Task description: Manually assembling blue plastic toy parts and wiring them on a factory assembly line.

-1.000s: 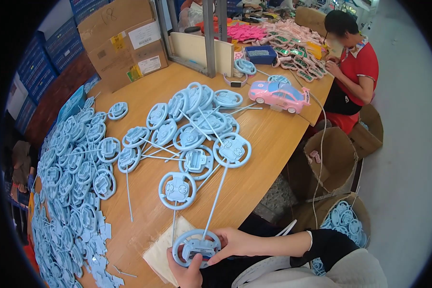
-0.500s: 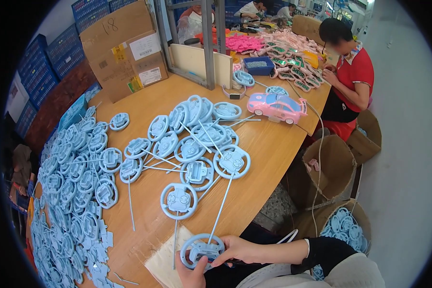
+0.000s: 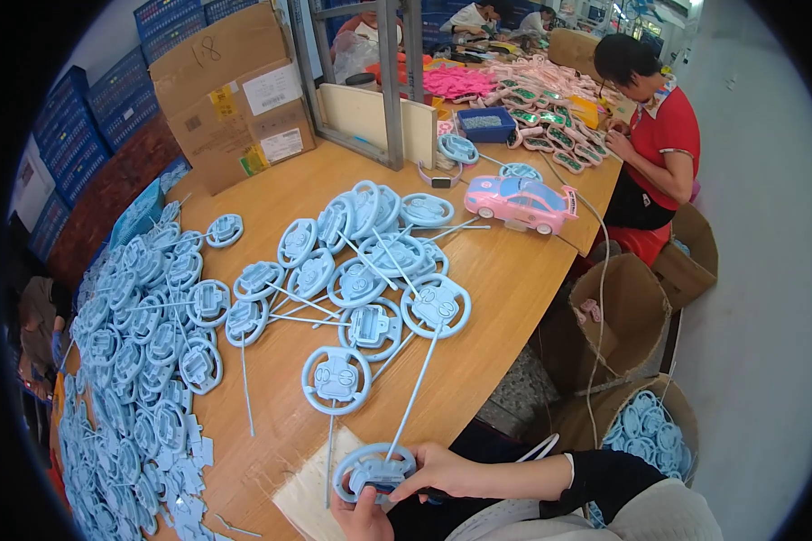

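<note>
At the table's near edge, both my hands are closed on a light blue toy steering wheel (image 3: 346,469) with a long thin antenna-like rod pointing up and away. My left hand (image 3: 363,518) grips its lower left rim, thumb up against the middle. From the right, my right hand (image 3: 438,472) pinches the near right side, fingertips at the dark slot of the centre housing. Part of the housing is hidden by my fingers. Just beyond lies another blue steering wheel (image 3: 336,380), flat on the table, its rod running toward me beside a pale cloth (image 3: 302,491).
A big heap of blue steering wheels (image 3: 144,343) covers the table's left side; a looser pile (image 3: 361,279) lies in the middle. A pink toy car (image 3: 521,204) stands farther right. Cardboard boxes (image 3: 618,307) stand beside the table's right edge. A co-worker (image 3: 668,135) sits at far right.
The steering wheel in my hands has tilted and shifted slightly left, and both hands have moved slightly with it. The co-worker's head has turned downward a little.
</note>
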`<state>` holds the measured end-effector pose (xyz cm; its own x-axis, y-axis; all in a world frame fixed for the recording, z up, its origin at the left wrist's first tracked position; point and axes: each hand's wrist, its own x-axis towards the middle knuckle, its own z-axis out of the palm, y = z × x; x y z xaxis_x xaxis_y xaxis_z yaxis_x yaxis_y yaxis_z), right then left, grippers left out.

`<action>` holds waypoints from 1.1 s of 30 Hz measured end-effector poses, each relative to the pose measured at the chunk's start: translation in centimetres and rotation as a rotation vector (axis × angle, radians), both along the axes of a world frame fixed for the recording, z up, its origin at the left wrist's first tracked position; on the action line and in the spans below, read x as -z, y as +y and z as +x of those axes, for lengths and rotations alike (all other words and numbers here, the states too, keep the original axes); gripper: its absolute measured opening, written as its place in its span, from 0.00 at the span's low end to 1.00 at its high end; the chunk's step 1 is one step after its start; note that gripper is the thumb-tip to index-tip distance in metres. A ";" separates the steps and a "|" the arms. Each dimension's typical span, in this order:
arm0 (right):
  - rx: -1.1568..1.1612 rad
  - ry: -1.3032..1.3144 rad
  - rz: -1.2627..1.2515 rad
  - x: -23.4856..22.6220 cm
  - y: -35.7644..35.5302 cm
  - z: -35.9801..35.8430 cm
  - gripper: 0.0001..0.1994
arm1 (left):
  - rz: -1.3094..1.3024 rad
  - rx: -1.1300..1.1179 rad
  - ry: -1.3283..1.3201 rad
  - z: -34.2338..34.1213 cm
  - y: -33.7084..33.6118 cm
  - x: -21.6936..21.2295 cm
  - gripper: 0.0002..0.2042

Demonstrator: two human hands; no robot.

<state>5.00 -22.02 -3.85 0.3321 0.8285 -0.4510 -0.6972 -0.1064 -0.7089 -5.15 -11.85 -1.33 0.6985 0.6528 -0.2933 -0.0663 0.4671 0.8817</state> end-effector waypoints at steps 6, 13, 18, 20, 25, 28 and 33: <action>-0.046 0.038 -0.011 -0.1 0.3 0.5 0.16 | -0.081 -0.046 -0.080 0.0 0.4 0.9 0.22; -0.057 0.007 -0.015 0.3 0.3 0.4 0.17 | -0.092 -0.068 -0.043 -0.1 0.4 1.2 0.23; -0.029 0.035 -0.044 -0.3 0.6 0.4 0.21 | -0.095 -0.047 -0.193 -0.3 1.0 2.6 0.19; -0.043 0.014 -0.053 -0.4 0.9 0.0 0.21 | -0.079 -0.086 -0.251 -0.7 1.4 3.1 0.23; 0.042 -0.127 -0.168 -2.7 0.3 0.3 0.20 | -0.006 -0.064 -0.173 0.0 1.3 4.8 0.24; 0.026 -0.178 -0.119 -2.4 0.5 -0.1 0.20 | 0.017 -0.073 -0.249 -0.6 1.5 5.6 0.26; -0.010 -0.221 -0.124 -2.7 1.0 -0.1 0.20 | -0.012 -0.070 -0.310 -1.2 1.6 5.5 0.29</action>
